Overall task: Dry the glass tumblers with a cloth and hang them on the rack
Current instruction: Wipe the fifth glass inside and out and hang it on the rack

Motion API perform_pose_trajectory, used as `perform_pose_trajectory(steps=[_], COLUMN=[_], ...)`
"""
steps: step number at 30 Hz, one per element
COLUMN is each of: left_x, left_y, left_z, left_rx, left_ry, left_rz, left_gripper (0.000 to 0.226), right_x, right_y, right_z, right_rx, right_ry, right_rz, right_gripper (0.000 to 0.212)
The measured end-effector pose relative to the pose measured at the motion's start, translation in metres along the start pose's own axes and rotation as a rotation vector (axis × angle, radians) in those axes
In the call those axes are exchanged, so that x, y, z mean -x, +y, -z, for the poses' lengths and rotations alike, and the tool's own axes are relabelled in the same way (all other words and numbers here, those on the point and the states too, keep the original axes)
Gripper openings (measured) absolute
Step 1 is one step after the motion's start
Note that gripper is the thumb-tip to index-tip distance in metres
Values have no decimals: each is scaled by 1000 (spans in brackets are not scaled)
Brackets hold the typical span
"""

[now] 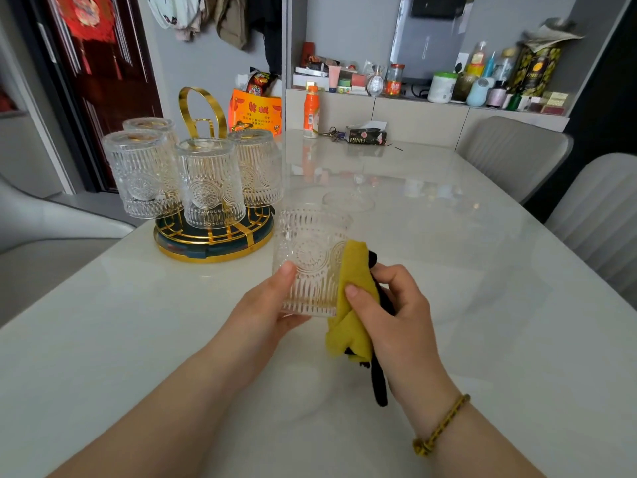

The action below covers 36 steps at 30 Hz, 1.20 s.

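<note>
My left hand (265, 305) grips an embossed glass tumbler (310, 257) upright above the white table, thumb on its near side. My right hand (393, 305) holds a yellow cloth with black trim (355, 298) and presses it against the tumbler's right side. The round gold rack (213, 244) stands at the left, with several matching tumblers (206, 182) hung upside down on its pegs. Behind the held glass another tumbler (348, 201) stands on the table, only its rim showing.
The white glossy table (448, 270) stretches ahead. At its far end stand an orange bottle (312, 112), keys and a dark tissue pack (365, 136). An orange bag (256, 110) sits behind the rack. Two grey chairs (517, 153) line the right side. A cluttered shelf runs along the back.
</note>
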<state>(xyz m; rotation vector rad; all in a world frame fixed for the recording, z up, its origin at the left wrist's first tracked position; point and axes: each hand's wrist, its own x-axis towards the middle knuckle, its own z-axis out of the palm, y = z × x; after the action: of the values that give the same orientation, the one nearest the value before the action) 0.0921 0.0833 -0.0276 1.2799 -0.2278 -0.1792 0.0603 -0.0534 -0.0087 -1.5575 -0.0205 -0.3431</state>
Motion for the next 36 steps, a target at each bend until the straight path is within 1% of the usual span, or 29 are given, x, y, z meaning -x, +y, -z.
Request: perform_pose_trajectory(steps=[2,5,7,8,10,11,13,15,16,18,20,23,25,26,27,30,32,34,36], left_x=[0,-3,-3,-3,-4,-4,-5,-5,-3,2,3,-2,-5,-6,-6,-4,-2,1,1], left_y=[0,-2,-3,-3,-5,-5,-6,-5,-4,-3,-1,1,2,3,4,5,3,2,1], left_z=[2,1,0,-1,1,2,4,4,2,-2,-4,-1,3,4,4,1,-1,-3,-4], left_rx=[-3,-39,-48,-70,-128,-134,-101,-36,-8,27,62,172,238,263,283,309,272,239,232], left_ry=[27,117,120,96,-3,-63,-113,-167,-213,-287,-294,-173,-59,-29,-26,-101,-201,-289,-302], left_rz=[-24,-61,-48,-30,-16,-23,-3,40,46,66,79,74,86,93,97,86,88,89,94], left_gripper=[42,65,63,69,89,90,86,94,96,96,94,71,50,45,46,73,73,69,68], right_x=[0,-2,-1,0,3,5,6,3,0,-6,-9,-6,-1,2,3,6,4,0,-4], right_y=[1,4,6,6,7,7,4,-3,-6,-10,-11,-3,2,5,7,3,-3,-8,-10], right_z=[0,2,0,-2,-4,-5,-4,1,5,13,14,5,-3,-5,-6,-5,1,7,9], right_rx=[4,55,118,142,197,220,220,176,128,-30,-127,-93,-15,41,97,156,122,11,-83], right_ry=[8,57,80,86,82,76,65,97,134,198,198,113,22,-6,-12,64,142,198,180], right_rz=[33,112,167,189,234,251,285,311,295,192,73,-4,18,64,127,292,353,293,152], right_gripper=[19,22,19,17,16,17,20,23,25,23,16,17,21,23,23,15,20,27,20])
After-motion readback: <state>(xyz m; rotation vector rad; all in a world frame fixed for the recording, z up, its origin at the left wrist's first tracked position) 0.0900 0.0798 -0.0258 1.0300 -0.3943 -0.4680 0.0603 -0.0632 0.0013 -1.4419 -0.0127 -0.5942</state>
